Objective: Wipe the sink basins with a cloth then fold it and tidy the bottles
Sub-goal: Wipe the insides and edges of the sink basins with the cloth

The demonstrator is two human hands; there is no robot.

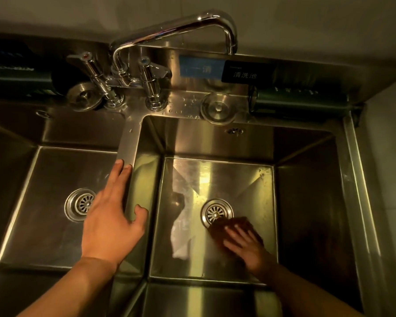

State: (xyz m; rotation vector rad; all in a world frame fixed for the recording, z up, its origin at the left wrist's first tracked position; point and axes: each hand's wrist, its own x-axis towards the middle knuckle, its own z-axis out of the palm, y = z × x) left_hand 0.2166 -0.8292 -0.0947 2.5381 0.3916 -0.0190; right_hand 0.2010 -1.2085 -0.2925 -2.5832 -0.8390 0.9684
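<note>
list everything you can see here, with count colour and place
basins: 2, steel, side by side, divider between
drains: 2, steel, one in each basin floor
faucet: 1, chrome, spout over right basin
tap handles: 2, chrome, on back ledge
plugs: 2, steel, on back ledge
bottles: 2, dark green, lying along back ledge, left and right
labels: 2, blue and black, on backsplash
cloth: 1, brown, right basin floor beside drain
left hand: resting on divider
right hand: pressing cloth

Dim, yellowish light; pale wall (78,10) behind — steel backsplash (306,67) below.
</note>
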